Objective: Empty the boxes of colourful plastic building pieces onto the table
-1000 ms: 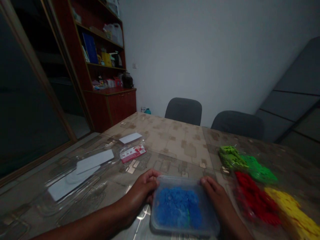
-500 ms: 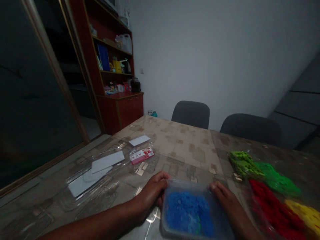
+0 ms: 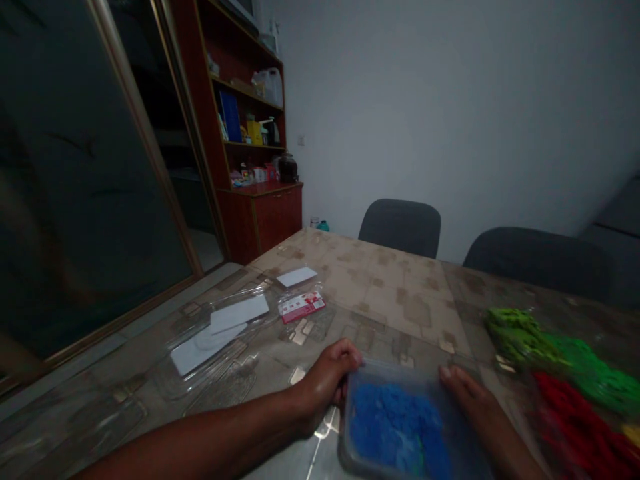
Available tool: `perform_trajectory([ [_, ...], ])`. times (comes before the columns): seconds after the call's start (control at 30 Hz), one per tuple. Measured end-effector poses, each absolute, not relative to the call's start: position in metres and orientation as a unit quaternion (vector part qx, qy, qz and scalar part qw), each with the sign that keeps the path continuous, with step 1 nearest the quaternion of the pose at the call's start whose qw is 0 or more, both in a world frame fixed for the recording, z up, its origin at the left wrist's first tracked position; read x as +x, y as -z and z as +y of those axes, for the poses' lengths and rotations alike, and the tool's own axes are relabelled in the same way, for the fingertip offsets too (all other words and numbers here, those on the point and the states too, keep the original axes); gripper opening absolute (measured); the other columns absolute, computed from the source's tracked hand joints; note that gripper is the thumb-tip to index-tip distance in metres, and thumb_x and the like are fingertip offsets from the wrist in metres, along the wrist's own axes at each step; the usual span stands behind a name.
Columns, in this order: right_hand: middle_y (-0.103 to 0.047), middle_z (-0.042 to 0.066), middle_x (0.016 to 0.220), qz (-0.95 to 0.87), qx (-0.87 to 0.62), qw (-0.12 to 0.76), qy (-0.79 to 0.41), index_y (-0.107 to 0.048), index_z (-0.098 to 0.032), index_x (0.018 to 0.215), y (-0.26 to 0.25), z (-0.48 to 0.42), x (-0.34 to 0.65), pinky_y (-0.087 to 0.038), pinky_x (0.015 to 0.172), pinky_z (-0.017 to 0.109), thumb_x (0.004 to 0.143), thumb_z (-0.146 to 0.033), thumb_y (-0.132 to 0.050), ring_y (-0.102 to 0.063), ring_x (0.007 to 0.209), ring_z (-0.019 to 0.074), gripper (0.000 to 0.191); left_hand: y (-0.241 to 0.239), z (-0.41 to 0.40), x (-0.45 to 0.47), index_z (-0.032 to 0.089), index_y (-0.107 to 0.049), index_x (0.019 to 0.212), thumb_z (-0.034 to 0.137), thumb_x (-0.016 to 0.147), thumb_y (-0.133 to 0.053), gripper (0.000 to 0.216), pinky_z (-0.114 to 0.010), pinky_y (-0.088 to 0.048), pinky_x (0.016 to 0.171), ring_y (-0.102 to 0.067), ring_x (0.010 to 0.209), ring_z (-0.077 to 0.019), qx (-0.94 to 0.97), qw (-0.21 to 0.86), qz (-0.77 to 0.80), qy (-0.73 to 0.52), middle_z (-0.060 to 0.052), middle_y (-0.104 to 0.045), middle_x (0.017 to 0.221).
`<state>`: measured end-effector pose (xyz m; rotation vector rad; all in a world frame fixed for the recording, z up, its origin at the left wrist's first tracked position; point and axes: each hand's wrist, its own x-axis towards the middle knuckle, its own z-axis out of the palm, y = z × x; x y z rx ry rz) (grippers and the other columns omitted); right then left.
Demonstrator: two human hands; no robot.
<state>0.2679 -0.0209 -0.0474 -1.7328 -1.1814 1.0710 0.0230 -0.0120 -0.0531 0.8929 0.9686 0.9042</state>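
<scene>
A clear plastic container (image 3: 465,443) stands at the near edge of the view, with a crumbly blue mass like play sand (image 3: 395,423) inside and a small greenish patch in it. My left hand (image 3: 333,373) is closed on the container's far left corner, thumb on the rim. On the far right side, my right hand (image 3: 470,397) grips the rim, its lower fingers hidden behind the wall. To the right lie lime green (image 3: 523,337), green (image 3: 595,373) and red (image 3: 583,423) heaps of similar material in clear plastic.
White cards (image 3: 240,313) and clear plastic packaging lie on the left of the patterned table (image 3: 370,273). A red and white packet (image 3: 303,307) is near them. Two grey chairs (image 3: 400,227) stand behind the table. A red-brown cabinet (image 3: 275,220) is at the back left.
The whole view has shifted, so the table, container and hands appear farther right. Both hands keep their hold on the container. The yellow heap has mostly left the view at right.
</scene>
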Motion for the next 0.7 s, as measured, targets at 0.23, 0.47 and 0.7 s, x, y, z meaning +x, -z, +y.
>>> perform_trajectory([
  [0.23, -0.053, -0.003, 0.060, -0.469, -0.645, 0.429, -0.424, -0.051, -0.023, 0.064, 0.043, -0.028, 0.259, -0.043, 0.055, 0.027, 0.067, -0.067, -0.063, -0.052, 0.060, 0.0185, 0.046, 0.048, -0.010, 0.021, 0.020, -0.048, 0.077, 0.055, 0.068, -0.069, 0.043, -0.017, -0.022, 0.039, -0.035, 0.042, -0.0067, 0.419, 0.699, 0.422, -0.396, 0.008, -0.043, 0.054],
  [0.47, -0.044, -0.005, 0.059, -0.453, -0.627, 0.431, -0.464, -0.044, -0.023, 0.063, 0.034, -0.032, 0.253, -0.037, 0.050, 0.024, 0.066, -0.065, -0.062, -0.045, 0.055, 0.0145, 0.046, 0.045, -0.007, 0.017, 0.016, -0.052, 0.070, 0.063, 0.070, -0.068, 0.050, -0.019, -0.029, 0.045, -0.043, 0.047, -0.0092, 0.463, 0.669, 0.433, -0.388, 0.004, -0.047, 0.056],
  [0.7, -0.034, -0.007, 0.055, -0.488, -0.624, 0.424, -0.439, -0.036, -0.024, 0.058, 0.036, -0.031, 0.246, -0.028, 0.049, 0.023, 0.069, -0.066, -0.059, -0.036, 0.051, 0.0117, 0.049, 0.044, -0.007, 0.018, 0.017, -0.050, 0.065, 0.060, 0.069, -0.072, 0.049, -0.020, -0.025, 0.046, -0.037, 0.049, -0.0090, 0.483, 0.643, 0.445, -0.394, 0.005, -0.042, 0.055],
])
